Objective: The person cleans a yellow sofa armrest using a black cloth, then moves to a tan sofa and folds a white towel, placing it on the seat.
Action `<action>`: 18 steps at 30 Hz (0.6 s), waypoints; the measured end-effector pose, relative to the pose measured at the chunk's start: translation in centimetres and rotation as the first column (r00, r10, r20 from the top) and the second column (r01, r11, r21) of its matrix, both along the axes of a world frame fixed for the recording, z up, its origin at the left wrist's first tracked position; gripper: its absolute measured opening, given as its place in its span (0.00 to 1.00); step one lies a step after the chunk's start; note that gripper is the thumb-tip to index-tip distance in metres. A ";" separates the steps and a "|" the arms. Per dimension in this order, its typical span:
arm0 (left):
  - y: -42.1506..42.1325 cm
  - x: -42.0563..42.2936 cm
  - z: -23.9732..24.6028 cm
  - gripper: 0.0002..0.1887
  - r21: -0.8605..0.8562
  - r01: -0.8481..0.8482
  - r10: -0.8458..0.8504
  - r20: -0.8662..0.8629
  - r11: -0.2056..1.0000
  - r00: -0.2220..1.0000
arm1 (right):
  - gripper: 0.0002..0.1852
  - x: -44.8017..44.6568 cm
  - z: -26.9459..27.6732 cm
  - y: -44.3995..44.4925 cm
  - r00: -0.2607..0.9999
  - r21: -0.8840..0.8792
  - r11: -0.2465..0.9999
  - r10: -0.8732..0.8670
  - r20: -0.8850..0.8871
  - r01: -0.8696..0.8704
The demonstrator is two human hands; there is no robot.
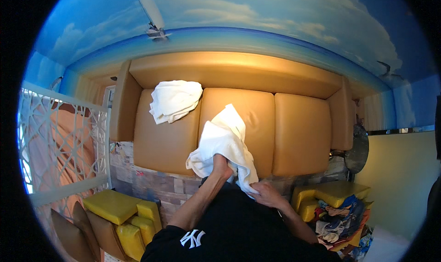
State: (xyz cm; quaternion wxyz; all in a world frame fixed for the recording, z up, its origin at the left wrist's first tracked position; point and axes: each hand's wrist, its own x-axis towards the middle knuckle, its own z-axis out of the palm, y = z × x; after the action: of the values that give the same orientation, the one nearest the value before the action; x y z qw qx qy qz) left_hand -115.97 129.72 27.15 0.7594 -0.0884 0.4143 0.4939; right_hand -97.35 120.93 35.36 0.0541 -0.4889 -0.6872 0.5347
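Observation:
A loose white towel [224,134] hangs over the front of the middle seat cushion of a tan leather-look sofa [299,134]. My left hand [221,166] reaches into its folds, the fingers hidden under the cloth. At the towel's lower right edge, my right hand [264,193] pinches the fabric close to my body. On the left seat cushion rests a stack of folded white towels [176,101], apart from both hands.
Yellow padded seats [113,205] stand at the lower left, by a white lattice screen [65,138]. At the lower right, piled clothes [339,220] lie by another yellow seat [334,193]. A dark round table [357,148] is beside the sofa's right arm.

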 end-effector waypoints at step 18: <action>1.8 -2.3 5.7 0.09 0.021 0.667 -0.021 -0.998 0.744 0.055 | 0.19 -0.4 3.1 3.7 0.989 0.156 0.979 0.121 0.089 -0.134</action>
State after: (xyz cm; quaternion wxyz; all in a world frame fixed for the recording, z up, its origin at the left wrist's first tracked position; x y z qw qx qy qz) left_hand -118.32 131.48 32.83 0.3994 0.5522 0.6650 0.3055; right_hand -97.70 124.58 38.43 0.0321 -0.4584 -0.7599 0.4598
